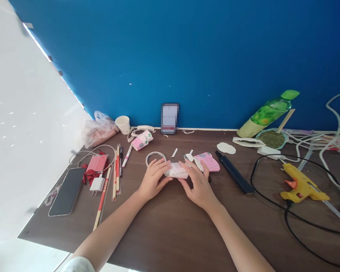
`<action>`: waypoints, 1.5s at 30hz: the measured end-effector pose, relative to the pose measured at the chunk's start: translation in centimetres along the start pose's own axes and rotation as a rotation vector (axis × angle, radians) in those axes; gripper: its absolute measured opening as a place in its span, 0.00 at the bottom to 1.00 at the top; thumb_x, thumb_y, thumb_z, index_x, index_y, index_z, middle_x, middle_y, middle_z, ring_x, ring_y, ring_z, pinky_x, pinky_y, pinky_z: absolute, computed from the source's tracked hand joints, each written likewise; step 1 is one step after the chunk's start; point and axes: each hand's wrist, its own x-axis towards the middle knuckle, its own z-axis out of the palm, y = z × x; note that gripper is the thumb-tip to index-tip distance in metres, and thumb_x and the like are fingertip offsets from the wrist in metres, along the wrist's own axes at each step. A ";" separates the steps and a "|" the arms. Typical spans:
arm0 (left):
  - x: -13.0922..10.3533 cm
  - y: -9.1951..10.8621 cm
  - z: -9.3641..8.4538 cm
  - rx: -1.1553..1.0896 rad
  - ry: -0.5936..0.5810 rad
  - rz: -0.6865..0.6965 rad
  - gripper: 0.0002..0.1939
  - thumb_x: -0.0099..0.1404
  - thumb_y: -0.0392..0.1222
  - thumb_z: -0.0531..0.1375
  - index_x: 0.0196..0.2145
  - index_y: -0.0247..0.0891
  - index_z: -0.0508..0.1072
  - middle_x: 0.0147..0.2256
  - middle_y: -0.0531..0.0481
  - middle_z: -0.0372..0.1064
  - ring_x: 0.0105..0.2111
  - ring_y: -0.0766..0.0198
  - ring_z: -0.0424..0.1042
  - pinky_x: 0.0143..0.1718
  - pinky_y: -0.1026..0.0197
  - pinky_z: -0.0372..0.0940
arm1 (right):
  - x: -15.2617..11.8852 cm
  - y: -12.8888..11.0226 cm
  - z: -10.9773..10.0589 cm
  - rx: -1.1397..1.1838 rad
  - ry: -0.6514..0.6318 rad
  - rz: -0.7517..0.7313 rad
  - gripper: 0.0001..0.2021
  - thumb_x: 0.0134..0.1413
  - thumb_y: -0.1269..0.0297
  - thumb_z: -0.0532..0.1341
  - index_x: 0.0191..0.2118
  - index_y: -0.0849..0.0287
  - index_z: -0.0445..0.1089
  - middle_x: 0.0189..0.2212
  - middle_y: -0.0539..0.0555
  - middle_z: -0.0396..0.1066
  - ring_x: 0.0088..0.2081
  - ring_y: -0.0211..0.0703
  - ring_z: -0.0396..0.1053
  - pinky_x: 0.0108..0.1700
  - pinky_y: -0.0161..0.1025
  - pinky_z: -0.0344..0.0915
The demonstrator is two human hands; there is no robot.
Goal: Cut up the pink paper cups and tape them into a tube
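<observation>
At the middle of the table, a pale printed piece point(176, 170) that looks like curved paper lies between my hands. My left hand point(154, 179) grips its left end, fingers on top and thumb at the near edge. The right end is held by my right hand point(197, 184) in the same way. Just behind my left hand is a white paper ring point(155, 153). A pink dotted paper piece point(210, 161) lies beside my right hand. Small scissors, partly hidden, show their tips point(184, 156) behind the right fingers, near a white scrap point(174, 152).
On the left lie a phone point(67, 192), a charger point(97, 184), chopsticks point(118, 170) and pens point(121, 161). A paper cup point(122, 124) and another phone point(170, 118) stand at the back. To the right are a black bar point(234, 172), a glue gun point(302, 184), cables and a leaning bottle point(268, 113).
</observation>
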 end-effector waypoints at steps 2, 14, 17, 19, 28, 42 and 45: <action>0.0 0.1 0.0 -0.030 0.043 -0.010 0.14 0.63 0.40 0.58 0.47 0.38 0.66 0.45 0.42 0.71 0.53 0.57 0.65 0.56 0.47 0.55 | -0.1 -0.2 0.0 0.043 0.084 0.009 0.26 0.56 0.68 0.57 0.59 0.53 0.51 0.50 0.58 0.69 0.55 0.52 0.63 0.60 0.59 0.47; 0.2 1.1 -0.2 -0.287 0.000 -0.071 0.14 0.63 0.39 0.57 0.47 0.37 0.66 0.40 0.42 0.73 0.41 0.60 0.71 0.49 0.51 0.63 | -0.2 -1.5 0.4 0.336 0.283 0.088 0.27 0.52 0.71 0.62 0.57 0.51 0.54 0.33 0.50 0.77 0.38 0.45 0.75 0.52 0.51 0.63; 0.2 1.5 -0.2 -0.334 0.006 -0.084 0.12 0.63 0.37 0.56 0.46 0.36 0.68 0.39 0.42 0.73 0.40 0.60 0.71 0.47 0.53 0.64 | -0.3 -1.7 0.3 0.361 0.282 0.133 0.27 0.51 0.71 0.63 0.56 0.51 0.56 0.33 0.50 0.78 0.37 0.46 0.75 0.50 0.50 0.65; 0.3 1.8 -0.2 -0.377 0.014 -0.099 0.10 0.63 0.36 0.56 0.43 0.35 0.70 0.38 0.42 0.73 0.40 0.60 0.71 0.45 0.54 0.65 | -0.4 -1.8 0.3 0.380 0.280 0.157 0.26 0.51 0.71 0.63 0.55 0.51 0.57 0.32 0.49 0.78 0.37 0.46 0.75 0.49 0.50 0.65; 0.3 2.5 -0.1 -0.469 0.023 -0.293 0.07 0.63 0.39 0.57 0.35 0.35 0.73 0.30 0.46 0.75 0.32 0.64 0.73 0.37 0.62 0.67 | -0.8 -2.4 0.5 0.576 0.272 0.427 0.21 0.50 0.67 0.64 0.50 0.53 0.61 0.31 0.51 0.76 0.42 0.47 0.72 0.49 0.51 0.66; 0.3 3.0 0.1 -0.902 -0.219 -0.743 0.18 0.52 0.51 0.65 0.30 0.31 0.72 0.24 0.48 0.74 0.22 0.66 0.71 0.23 0.67 0.65 | 0.2 -2.5 -0.2 0.934 0.230 0.709 0.22 0.47 0.64 0.65 0.49 0.55 0.59 0.28 0.51 0.75 0.33 0.43 0.73 0.39 0.46 0.70; 0.2 3.0 0.1 -0.986 -0.196 -0.668 0.21 0.55 0.53 0.63 0.39 0.33 0.70 0.30 0.45 0.75 0.26 0.63 0.74 0.26 0.65 0.68 | -0.2 -2.5 0.1 0.870 0.224 0.683 0.23 0.48 0.64 0.65 0.49 0.55 0.59 0.28 0.51 0.75 0.36 0.45 0.73 0.43 0.48 0.69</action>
